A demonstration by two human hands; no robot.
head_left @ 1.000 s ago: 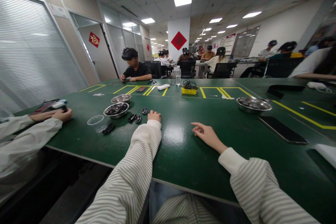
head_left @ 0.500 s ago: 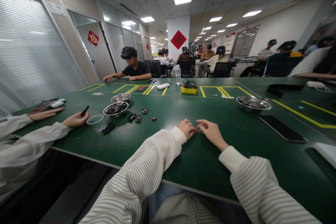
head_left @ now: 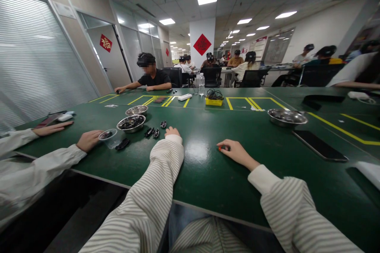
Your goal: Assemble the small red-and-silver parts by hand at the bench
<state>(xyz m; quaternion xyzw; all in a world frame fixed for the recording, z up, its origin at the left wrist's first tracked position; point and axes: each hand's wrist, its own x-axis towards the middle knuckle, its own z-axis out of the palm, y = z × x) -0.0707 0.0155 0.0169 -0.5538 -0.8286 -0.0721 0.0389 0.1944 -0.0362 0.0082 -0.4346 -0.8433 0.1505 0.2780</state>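
My right hand (head_left: 235,151) is closed in a pinch around a small black part with an orange-red end (head_left: 223,148), just over the green table. To the left, my left hand (head_left: 172,131) reaches forward with its fingers bent down on the tabletop. It covers the spot where a small red-and-black piece lay, and what its fingertips hold is hidden. Several black plastic clip-like parts (head_left: 152,132) lie just left of that hand, with another black part (head_left: 163,124) beyond them.
Two steel bowls, the nearer (head_left: 131,123) full of black parts, stand at left near a clear plastic cup (head_left: 109,138) and a co-worker's hand (head_left: 88,140). At right are another steel bowl (head_left: 287,118) and a black phone (head_left: 320,145). A yellow tray (head_left: 214,102) holds cables.
My left hand has left the right hand's side and moved left and forward onto the small red piece's spot. The right hand's part is now exposed. The co-worker's black part has left their fingers.
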